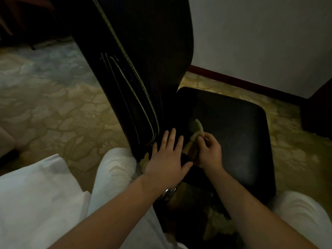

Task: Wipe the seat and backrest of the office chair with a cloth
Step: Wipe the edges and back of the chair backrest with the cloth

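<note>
Left of the backrest (143,60) lie patterned carpet (53,105) and a white-trousered knee (115,169). The backrest is dark with pale stitched seams and rises steeply, blocking the view of the room behind it. At its foot the left hand (167,159) lies flat with its fingers spread and holds nothing. Just right of it the right hand (210,150) is curled tight round a pale greenish cloth (196,128), whose crumpled end touches the seat (233,132) near the backrest. The seat is black, smooth and faintly glossy. Right of the backrest stands a pale wall (260,33) with a dark red baseboard (242,81).
</note>
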Available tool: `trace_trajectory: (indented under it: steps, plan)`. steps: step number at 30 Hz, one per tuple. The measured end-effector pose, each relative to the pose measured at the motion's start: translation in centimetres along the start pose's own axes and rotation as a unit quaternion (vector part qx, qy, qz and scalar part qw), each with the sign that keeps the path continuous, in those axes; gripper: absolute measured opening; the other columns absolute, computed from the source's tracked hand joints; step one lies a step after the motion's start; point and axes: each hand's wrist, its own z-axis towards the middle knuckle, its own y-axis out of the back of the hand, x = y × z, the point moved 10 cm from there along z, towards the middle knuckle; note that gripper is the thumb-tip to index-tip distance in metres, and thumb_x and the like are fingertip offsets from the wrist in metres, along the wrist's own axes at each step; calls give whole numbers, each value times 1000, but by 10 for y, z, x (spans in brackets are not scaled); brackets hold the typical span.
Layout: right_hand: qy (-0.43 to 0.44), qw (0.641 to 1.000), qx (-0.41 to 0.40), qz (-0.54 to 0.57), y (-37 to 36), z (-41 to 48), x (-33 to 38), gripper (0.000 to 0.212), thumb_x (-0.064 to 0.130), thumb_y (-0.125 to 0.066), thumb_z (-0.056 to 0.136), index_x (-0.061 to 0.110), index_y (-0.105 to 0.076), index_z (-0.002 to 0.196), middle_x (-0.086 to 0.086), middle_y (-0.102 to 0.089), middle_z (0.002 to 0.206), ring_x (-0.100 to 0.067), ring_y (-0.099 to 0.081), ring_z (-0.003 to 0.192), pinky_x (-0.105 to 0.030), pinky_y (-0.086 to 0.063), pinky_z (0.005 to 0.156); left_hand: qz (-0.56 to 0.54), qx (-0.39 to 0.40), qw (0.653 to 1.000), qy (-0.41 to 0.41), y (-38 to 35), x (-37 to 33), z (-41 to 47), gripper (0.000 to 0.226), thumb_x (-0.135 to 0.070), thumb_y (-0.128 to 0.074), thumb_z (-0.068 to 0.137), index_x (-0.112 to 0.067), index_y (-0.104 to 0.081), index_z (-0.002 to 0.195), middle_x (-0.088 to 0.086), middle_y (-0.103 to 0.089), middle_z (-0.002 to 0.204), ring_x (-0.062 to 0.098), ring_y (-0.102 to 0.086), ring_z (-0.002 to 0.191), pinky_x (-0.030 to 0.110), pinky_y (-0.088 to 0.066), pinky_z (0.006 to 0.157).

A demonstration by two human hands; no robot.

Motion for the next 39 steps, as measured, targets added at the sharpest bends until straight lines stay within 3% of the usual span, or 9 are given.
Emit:
trace_trajectory:
  steps: [6, 13, 18, 22, 25, 28, 30, 34, 39]
  plan:
    - [-46, 983, 36, 174, -27, -29, 60, 19, 28, -52, 101, 21, -69, 108, -4, -73, 104, -19, -70, 99, -37, -58, 82, 1, -94, 993, -74, 75, -21, -40, 77, -60, -33, 104, -24, 0, 163, 0, 18, 170, 15, 21, 155, 43, 0, 128]
    - [-35, 952, 97, 288, -53, -53, 152, 23, 26, -51, 102, 22, -71, 110, -3, -74, 108, -18, -70, 103, -38, -55, 88, -1, -373, 920, -118, 175, -9, -97, 63, -54, -46, 99, -27, -39, 156, 7, -12, 171, 27, 6, 158, 52, -6, 127]
    - [18, 962, 100, 253, -74, -57, 204, 22, 29, -52, 101, 26, -69, 114, 1, -73, 108, -15, -70, 101, -37, -56, 85, -119, -480, 868, -53, 216, 36, -120, 70, -44, -52, 101, -31, -21, 162, 6, 2, 172, 27, 6, 158, 55, -11, 126]
    - [131, 977, 56, 156, -85, -64, 244, 21, 34, -50, 101, 31, -67, 111, 10, -70, 100, -5, -67, 93, -24, -55, 73, -312, -459, 832, -16, 226, 73, -117, 81, -35, -53, 103, -44, 4, 160, -16, 15, 169, 0, 11, 155, 19, -7, 123]
    - [186, 974, 46, 123, -98, -71, 264, 19, 32, -50, 101, 34, -66, 112, 15, -66, 105, 2, -63, 94, -24, -54, 78, -416, -447, 792, -14, 228, 86, -116, 76, -25, -53, 105, -46, -3, 158, -18, -18, 167, -3, -17, 152, 32, -26, 125]
    - [235, 964, 66, 109, -114, -81, 281, 23, 24, -51, 101, 35, -64, 115, 31, -62, 110, 12, -58, 102, -16, -53, 83, -493, -445, 747, -14, 233, 94, -118, 64, -18, -54, 104, -47, -25, 153, -26, -52, 143, -7, -50, 132, 32, -50, 108]
    - [287, 952, 79, 72, -123, -88, 291, 27, 20, -51, 101, 32, -63, 122, 34, -60, 115, 14, -54, 110, -9, -48, 87, -512, -455, 729, 6, 239, 102, -120, 53, -17, -57, 103, -47, -40, 144, -23, -62, 133, -7, -58, 122, 26, -55, 100]
    - [359, 928, 85, -54, -133, -85, 291, 44, 26, -50, 101, 27, -47, 144, 13, -40, 152, 8, -31, 138, -11, -30, 109, -569, -487, 662, 33, 257, 113, -125, 36, -14, -65, 98, -25, -65, 132, -19, -74, 106, -10, -68, 99, 8, -53, 79]
    - [432, 891, 106, -98, -136, -84, 304, 46, 21, -48, 102, 25, -41, 147, 8, -32, 156, 1, -26, 143, -20, -29, 115, -597, -490, 635, 15, 274, 123, -119, 35, -12, -71, 94, -25, -69, 126, -12, -78, 103, 3, -73, 98, 15, -57, 77]
